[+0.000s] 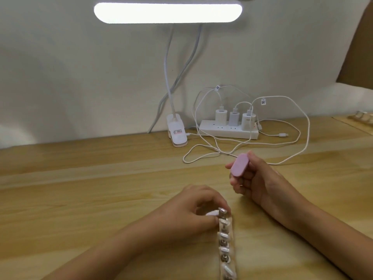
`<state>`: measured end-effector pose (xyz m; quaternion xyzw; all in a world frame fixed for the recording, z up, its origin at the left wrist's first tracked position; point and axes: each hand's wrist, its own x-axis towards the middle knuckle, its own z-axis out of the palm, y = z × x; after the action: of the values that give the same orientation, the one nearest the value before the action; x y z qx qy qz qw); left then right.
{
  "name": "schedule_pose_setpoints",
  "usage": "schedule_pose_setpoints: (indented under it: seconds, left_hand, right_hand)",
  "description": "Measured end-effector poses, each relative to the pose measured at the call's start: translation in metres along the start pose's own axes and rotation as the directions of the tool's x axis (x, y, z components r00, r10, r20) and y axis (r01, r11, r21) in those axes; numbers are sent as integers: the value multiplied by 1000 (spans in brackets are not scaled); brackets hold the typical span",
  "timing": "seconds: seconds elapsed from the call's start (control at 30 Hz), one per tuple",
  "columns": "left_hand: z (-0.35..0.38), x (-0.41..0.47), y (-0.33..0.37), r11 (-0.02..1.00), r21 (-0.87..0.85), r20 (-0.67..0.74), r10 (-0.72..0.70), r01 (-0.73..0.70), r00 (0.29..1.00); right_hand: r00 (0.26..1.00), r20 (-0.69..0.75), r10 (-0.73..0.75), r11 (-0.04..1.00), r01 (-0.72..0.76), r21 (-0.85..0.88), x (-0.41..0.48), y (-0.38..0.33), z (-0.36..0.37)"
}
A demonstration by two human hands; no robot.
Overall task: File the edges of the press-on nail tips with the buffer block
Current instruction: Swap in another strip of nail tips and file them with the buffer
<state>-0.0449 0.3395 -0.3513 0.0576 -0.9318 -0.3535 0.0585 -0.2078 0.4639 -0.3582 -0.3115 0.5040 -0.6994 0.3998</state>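
A clear strip holder (227,251) with several pale press-on nail tips lies on the wooden desk near the front edge, running toward me. My left hand (193,209) rests at the strip's far end, fingers curled, pinching a nail tip (214,213) there. My right hand (256,178) is raised above the desk to the right and behind, gripping a small pink buffer block (240,165) between thumb and fingers. The block is apart from the nail tips.
A white power strip (228,131) with three chargers and loose white cables (282,156) sits at the back, close behind my right hand. A clip lamp's base (176,133) stands left of it, its lit bar (167,13) overhead. Another nail holder (361,116) lies far right.
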Motion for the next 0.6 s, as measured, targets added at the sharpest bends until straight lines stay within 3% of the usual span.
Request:
schedule_pose_setpoints:
  seconds: [0.17, 0.37, 0.6]
  left_hand:
    - [1, 5, -3, 990, -126, 45, 75, -69, 996]
    - [9, 6, -12, 989, -90, 33, 121, -118, 992]
    - [22, 4, -27, 963, 255, 9, 85, -84, 996]
  right_hand:
    - [987, 142, 81, 984, -102, 146, 4, -2, -5]
    - [941, 324, 96, 950, -183, 251, 1, -4, -12]
    - [951, 290, 111, 923, -206, 324, 0, -7, -15]
